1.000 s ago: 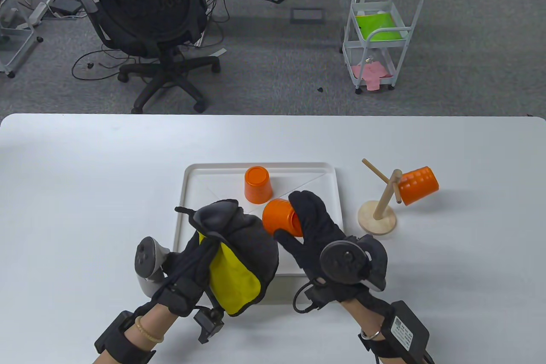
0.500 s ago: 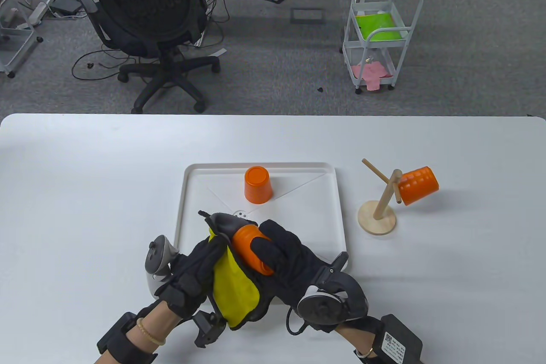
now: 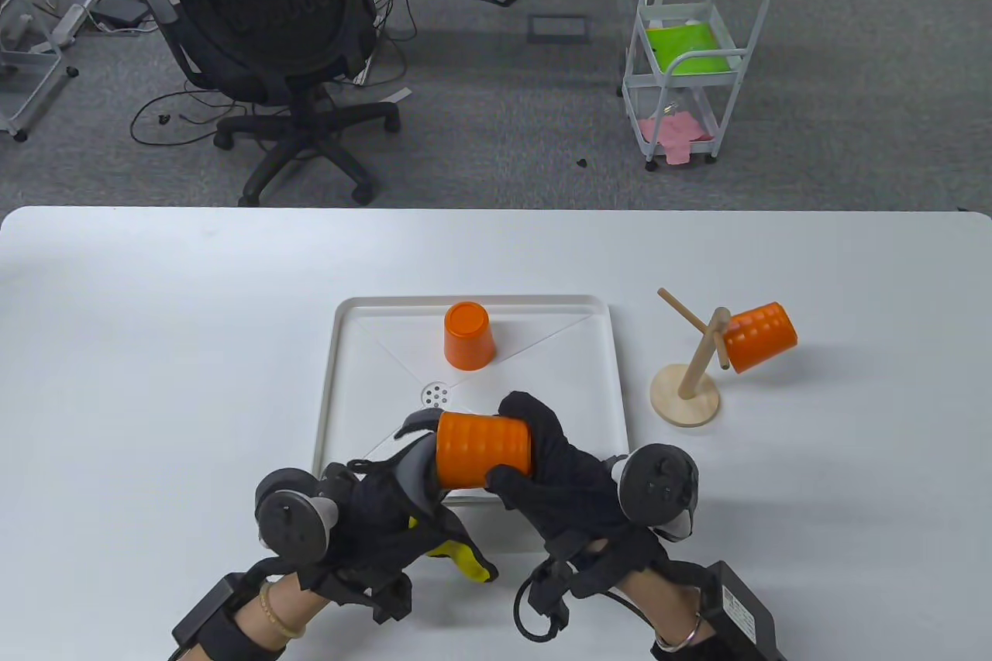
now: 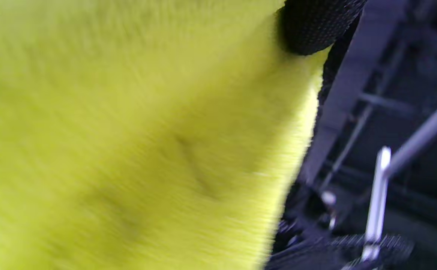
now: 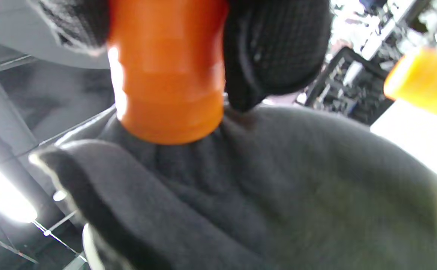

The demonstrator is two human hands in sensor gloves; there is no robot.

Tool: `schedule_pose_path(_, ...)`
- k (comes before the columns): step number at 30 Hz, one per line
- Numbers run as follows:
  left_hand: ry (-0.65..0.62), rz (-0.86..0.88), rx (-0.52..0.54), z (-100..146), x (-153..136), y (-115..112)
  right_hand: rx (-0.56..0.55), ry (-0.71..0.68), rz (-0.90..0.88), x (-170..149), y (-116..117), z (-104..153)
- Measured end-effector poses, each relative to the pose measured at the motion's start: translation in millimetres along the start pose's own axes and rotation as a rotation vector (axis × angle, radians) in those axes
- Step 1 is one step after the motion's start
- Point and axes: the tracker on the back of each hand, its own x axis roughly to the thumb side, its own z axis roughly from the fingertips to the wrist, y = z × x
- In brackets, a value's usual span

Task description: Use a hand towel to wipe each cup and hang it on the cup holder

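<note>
Table view: one cup (image 3: 759,337) hung on holder (image 3: 687,385), right of tray (image 3: 612,382). Right hand (image 3: 570,471) curled round second cup (image 3: 484,452); left hand (image 3: 372,521) grips towel (image 3: 469,564) against it (wiping under way). Third cup (image 3: 468,336) untouched, far end of tray.

Left wrist view: yellow towel fills frame; fingers unclear.

Right wrist view: fingers (image 5: 274,48) clasp cup, its end pushed into grey cloth.

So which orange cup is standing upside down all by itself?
The cup in the tray, at its far edge, bottom up. Another cup is gripped sideways in the right hand, and a third hangs on the wooden holder.
</note>
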Motion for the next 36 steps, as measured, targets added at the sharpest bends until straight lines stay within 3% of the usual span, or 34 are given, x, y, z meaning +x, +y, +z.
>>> schedule_pose_path(5, -0.029, -0.053, -0.057, -2, 6, -7, 0.094, 0.055, -0.048, -9, 9, -2)
schedule_pose_path(9, 0.005, 0.084, -0.108, -3, 0, -10, 0.140, 0.014, 0.053, -10, 20, -3)
schedule_pose_path(18, 0.172, 0.797, -0.058, -3, -24, -13, 0.159, -0.186, 0.381, 2, 21, -2)
schedule_pose_path(22, 0.211, 0.979, -0.066, -2, -32, -13, 0.156, -0.317, 0.645, 14, 21, 0)
schedule_pose_path(24, 0.220, 1.025, -0.052, -2, -36, -14, 0.142, -0.387, 0.831, 24, 22, 4)
schedule_pose_path(28, 0.230, 1.104, -0.028, 0, -43, -10, 0.113, -0.469, 0.964, 30, 21, 9)
schedule_pose_path(32, 0.230, 1.022, 0.063, 4, -49, 5, 0.071, -0.445, 0.906, 30, 8, 8)
schedule_pose_path(36, 0.218, 0.911, 0.189, 9, -50, 20, -0.011, -0.354, 0.714, 26, -10, 5)
